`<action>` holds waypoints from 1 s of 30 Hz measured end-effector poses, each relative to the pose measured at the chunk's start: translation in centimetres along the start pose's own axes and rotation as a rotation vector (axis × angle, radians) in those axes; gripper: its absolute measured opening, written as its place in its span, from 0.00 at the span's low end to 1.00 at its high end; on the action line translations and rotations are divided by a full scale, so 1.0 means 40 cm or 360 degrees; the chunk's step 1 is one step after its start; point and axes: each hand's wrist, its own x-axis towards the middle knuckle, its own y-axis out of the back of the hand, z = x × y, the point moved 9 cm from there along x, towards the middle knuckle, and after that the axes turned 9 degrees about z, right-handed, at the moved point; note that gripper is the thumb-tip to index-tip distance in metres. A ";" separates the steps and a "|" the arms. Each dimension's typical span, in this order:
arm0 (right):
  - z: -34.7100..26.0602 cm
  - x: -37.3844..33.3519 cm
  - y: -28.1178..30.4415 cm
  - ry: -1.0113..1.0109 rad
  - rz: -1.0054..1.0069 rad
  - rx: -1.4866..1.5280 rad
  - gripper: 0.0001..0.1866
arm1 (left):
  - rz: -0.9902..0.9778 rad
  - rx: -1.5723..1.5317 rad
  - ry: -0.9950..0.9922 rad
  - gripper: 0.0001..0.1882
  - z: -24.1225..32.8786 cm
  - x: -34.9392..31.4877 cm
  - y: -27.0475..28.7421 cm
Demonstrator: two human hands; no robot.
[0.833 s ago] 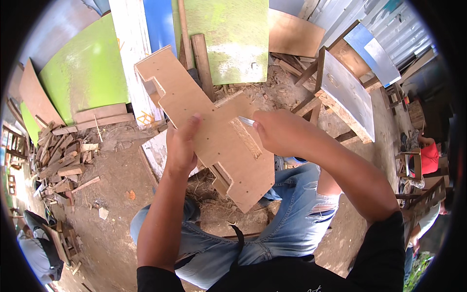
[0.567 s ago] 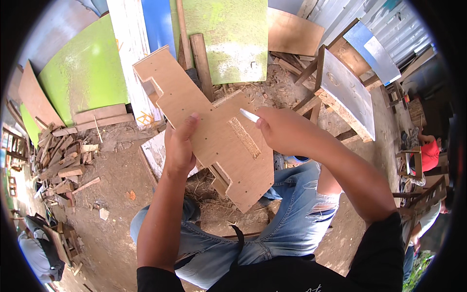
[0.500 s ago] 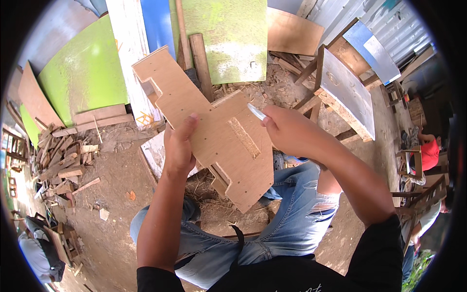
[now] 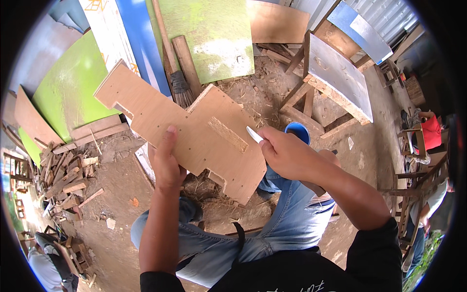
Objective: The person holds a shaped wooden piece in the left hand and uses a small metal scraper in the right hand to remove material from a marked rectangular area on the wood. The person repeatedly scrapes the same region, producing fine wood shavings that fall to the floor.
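Left grip (image 4: 167, 163) holds plywood piece (image 4: 189, 131), right grip (image 4: 287, 153) pale blade (image 4: 253, 134); panel likely stiff, lightish, best pinched at edge.

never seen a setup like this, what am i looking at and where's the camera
There's no machine here: these are a person's bare hands. The wide, round-edged view comes from a camera on their head, looking down, so straight edges bend. The left hand holds a notched brown wooden piece. The right hand grips a knife-like tool, its pale blade by the piece's right edge; whether they touch is unclear. On the ground lie scrap wood at left and a stool-like frame at upper right.
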 end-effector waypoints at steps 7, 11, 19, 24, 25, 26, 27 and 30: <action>-0.012 0.005 0.022 0.0024 0.0138 -0.0037 0.18 | 0.0051 -0.0077 -0.0055 0.23 -0.007 -0.006 0.002; -0.031 0.010 0.026 0.0106 0.0151 -0.0064 0.21 | 0.0029 -0.0085 -0.0051 0.23 -0.006 -0.003 0.001; -0.055 0.015 0.038 0.0214 0.0172 -0.0144 0.21 | 0.0033 -0.0105 -0.0066 0.23 -0.001 0.001 -0.004; -0.064 0.015 0.037 0.0194 0.0161 -0.0146 0.21 | 0.0034 -0.0124 -0.0062 0.23 -0.005 0.004 -0.004; -0.063 0.015 0.036 0.0168 0.0157 -0.0172 0.21 | 0.0032 -0.0125 -0.0058 0.23 -0.006 0.005 -0.004; -0.065 0.015 0.038 0.0165 0.0156 -0.0146 0.21 | 0.0033 -0.0117 -0.0062 0.23 -0.006 0.005 -0.003; -0.061 0.015 0.036 0.0123 0.0138 -0.0145 0.21 | 0.0037 -0.0113 -0.0057 0.23 -0.007 0.006 -0.002; -0.055 0.017 0.033 0.0082 0.0099 -0.0192 0.21 | 0.0037 -0.0122 -0.0065 0.24 -0.007 0.004 -0.003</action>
